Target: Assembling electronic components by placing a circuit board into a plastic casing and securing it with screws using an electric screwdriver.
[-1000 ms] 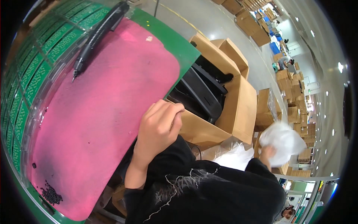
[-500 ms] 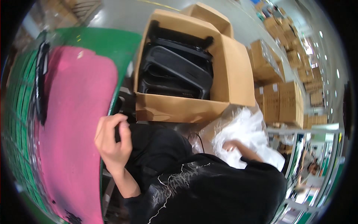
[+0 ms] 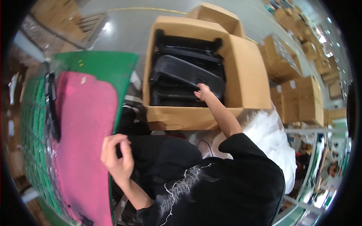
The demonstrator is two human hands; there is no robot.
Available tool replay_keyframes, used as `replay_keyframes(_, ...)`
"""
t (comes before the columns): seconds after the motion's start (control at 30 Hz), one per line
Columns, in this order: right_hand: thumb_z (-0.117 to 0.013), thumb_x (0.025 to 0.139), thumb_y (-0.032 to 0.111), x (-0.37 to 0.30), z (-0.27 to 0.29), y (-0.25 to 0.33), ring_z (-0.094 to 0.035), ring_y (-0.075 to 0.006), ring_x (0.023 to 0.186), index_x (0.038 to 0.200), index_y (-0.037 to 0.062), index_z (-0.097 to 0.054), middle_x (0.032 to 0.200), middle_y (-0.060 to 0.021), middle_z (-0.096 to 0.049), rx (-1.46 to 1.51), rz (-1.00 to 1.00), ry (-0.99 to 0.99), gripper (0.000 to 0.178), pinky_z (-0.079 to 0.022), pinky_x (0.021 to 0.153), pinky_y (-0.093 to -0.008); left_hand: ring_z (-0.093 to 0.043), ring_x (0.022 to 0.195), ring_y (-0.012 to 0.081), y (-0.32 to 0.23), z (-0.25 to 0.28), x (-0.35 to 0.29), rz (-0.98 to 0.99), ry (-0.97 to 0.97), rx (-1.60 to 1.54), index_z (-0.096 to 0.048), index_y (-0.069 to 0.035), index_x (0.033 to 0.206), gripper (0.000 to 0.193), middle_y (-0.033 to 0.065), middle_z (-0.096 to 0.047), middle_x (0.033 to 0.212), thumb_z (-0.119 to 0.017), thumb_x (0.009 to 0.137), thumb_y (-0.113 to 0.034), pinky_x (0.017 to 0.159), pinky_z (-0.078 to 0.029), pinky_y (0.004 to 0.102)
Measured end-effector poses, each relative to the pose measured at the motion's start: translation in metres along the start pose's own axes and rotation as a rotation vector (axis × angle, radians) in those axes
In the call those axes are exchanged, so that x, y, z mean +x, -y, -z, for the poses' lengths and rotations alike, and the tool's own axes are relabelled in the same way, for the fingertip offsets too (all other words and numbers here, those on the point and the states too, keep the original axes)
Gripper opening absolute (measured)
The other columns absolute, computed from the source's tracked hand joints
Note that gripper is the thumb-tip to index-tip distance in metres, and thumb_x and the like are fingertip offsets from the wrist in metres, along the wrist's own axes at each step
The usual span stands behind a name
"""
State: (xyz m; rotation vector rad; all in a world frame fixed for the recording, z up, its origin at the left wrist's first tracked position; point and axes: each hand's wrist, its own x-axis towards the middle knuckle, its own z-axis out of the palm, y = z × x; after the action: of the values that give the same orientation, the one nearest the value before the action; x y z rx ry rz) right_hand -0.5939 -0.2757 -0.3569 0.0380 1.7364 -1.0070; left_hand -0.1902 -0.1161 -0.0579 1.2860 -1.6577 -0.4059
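Note:
My right hand (image 3: 203, 92) reaches over the near wall of an open cardboard box (image 3: 181, 114). Its fingers are closed at the near edge of a long black moulded plastic part (image 3: 181, 69), which lies slanted on top of the other black parts inside. The fingertips are partly hidden against the dark plastic. My left hand (image 3: 117, 156) is held above the near right edge of a pink mat (image 3: 88, 132), by the green tabletop (image 3: 102, 60). Its fingers are loosely curled with a gap to the thumb, and nothing shows in it.
White plastic wrapping (image 3: 269, 139) is heaped to the right of the box. A long black strip-like part (image 3: 52, 107) lies along the mat's left side. Stacked cartons (image 3: 298, 100) stand on the right. Beyond the box sits another open carton (image 3: 217, 17).
My right hand has left the white plastic wrapping and moved up and left into the box, onto the black plastic part. My left hand keeps its loose curl. The view has shifted slightly.

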Motion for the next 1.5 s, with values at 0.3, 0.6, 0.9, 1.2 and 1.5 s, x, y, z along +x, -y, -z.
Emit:
replay_keyframes(0.3,-0.065,0.088,0.049,0.089,-0.007,-0.014,-0.056,-0.0283,0.096,0.114,0.0039,-0.056,0.109,-0.0137,-0.06,0.638,-0.068,0.055,0.053,-0.048,0.089,-0.0405,-0.062,0.069,0.0253,0.001,0.008,-0.003,-0.052,0.017,-0.015,-0.065,-0.001,0.091,0.016,0.0093,-0.064,0.076,-0.066,0.077,0.007,0.064,-0.049,0.0354)
replay_keyframes(0.6,-0.069,0.086,0.004,-0.063,-0.04,0.146,-0.061,-0.0209,0.088,0.105,-0.0029,-0.058,0.098,-0.0107,-0.064,0.204,1.182,-0.137,0.023,-0.052,0.074,-0.0369,-0.062,0.072,0.025,-0.026,0.098,-0.054,-0.079,0.017,-0.179,-0.065,0.0,0.091,0.015,0.009,-0.062,0.078,-0.066,0.077,0.007,0.064,-0.049,0.0351)
replay_keyframes(0.9,-0.056,0.087,-0.01,-0.397,-0.136,0.13,-0.066,-0.029,0.097,0.106,-0.0028,-0.063,0.107,-0.017,-0.068,-0.879,2.216,0.644,0.022,-0.052,0.086,-0.0345,-0.064,0.072,0.0218,-0.037,0.205,-0.06,0.168,-0.112,0.214,-0.062,0.0,0.089,0.009,0.0083,-0.065,0.079,-0.059,0.08,0.004,0.068,-0.051,0.0325)
replay_keyframes(1.2,-0.068,0.073,0.011,-0.492,-0.2,-0.004,-0.065,-0.0212,0.092,0.099,0.0074,-0.064,0.11,-0.0072,-0.067,-1.351,2.436,1.804,0.027,-0.057,0.064,-0.0296,-0.059,0.106,0.0298,0.04,0.232,-0.049,0.32,0.014,0.502,-0.055,0.0,0.119,0.037,0.0156,-0.058,0.11,-0.066,0.091,-0.021,0.092,-0.048,0.0387)
replay_keyframes(1.5,-0.055,0.095,0.017,-0.555,-0.382,-0.058,-0.055,-0.0352,0.114,0.127,0.0033,-0.054,0.117,-0.0194,-0.062,-1.031,2.334,1.604,0.035,-0.044,0.098,-0.0472,-0.063,0.091,0.0349,0.047,0.243,-0.071,0.376,-0.035,0.592,-0.065,-0.002,0.09,0.022,0.0133,-0.062,0.089,-0.07,0.085,-0.022,0.075,-0.051,0.0435)
